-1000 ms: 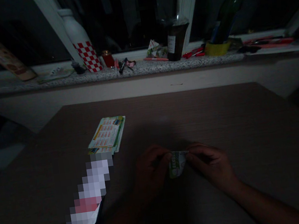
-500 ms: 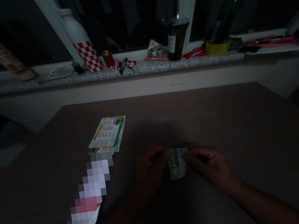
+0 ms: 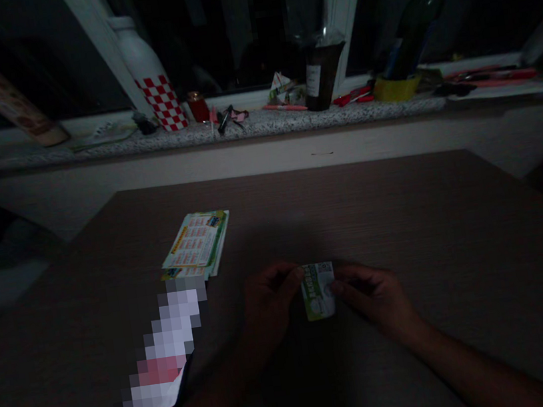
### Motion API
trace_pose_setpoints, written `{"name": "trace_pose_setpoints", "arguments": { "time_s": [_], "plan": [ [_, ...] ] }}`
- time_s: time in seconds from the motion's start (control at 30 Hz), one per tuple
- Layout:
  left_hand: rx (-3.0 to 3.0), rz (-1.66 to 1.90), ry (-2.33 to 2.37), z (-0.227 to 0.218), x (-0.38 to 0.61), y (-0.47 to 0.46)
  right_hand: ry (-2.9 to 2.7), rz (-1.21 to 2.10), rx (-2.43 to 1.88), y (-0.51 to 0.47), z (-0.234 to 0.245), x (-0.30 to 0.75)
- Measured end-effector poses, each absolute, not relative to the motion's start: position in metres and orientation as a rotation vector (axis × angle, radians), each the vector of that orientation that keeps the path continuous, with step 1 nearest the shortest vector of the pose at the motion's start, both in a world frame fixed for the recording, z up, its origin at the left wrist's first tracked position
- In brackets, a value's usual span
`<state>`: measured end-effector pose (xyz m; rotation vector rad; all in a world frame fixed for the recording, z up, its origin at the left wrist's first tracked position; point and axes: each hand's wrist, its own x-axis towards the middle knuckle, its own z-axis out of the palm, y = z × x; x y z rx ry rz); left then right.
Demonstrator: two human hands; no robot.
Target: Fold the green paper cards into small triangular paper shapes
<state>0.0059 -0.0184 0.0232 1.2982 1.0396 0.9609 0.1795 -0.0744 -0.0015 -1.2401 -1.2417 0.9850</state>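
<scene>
A small printed card (image 3: 321,294), green and white with a square code in its upper right corner, is held upright between both hands over the table. My left hand (image 3: 271,301) pinches its upper left edge between thumb and forefinger. On the other side, my right hand (image 3: 378,293) grips the card's right edge with thumb and fingertips. To the left lies a stack of similar cards (image 3: 196,241), printed with red and yellow text. A lit phone (image 3: 177,378) with a blurred-out screen rests just below that stack.
The brown table (image 3: 378,209) meets a wall under a granite windowsill (image 3: 265,122). Along the sill stand a checkered white bottle (image 3: 153,78), a small red jar (image 3: 197,107), a dark drink cup (image 3: 324,75) and a green bottle (image 3: 420,21) by a yellow tape roll (image 3: 395,88).
The card has risen slightly and shifted a little left, and its code corner shows more fully. Both hands keep hold of it.
</scene>
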Motion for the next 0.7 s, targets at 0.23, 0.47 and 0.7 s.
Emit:
{"name": "trace_pose_setpoints", "arguments": {
  "time_s": [0.23, 0.47, 0.7],
  "plan": [
    [1.263, 0.944, 1.058, 0.0238, 0.0069, -0.0176, -1.284, 0.91, -1.28, -0.0743, -0.0003, 0.1809],
    [1.251, 0.974, 1.067, 0.0282, 0.007, -0.0176, -1.25, 1.041, -1.273, -0.0738, -0.0035, 0.1802],
    [1.195, 0.979, 1.06, 0.0262, 0.0076, -0.0171, -1.264, 0.997, -1.326, -0.0742, -0.0036, 0.181]
  ]
}}
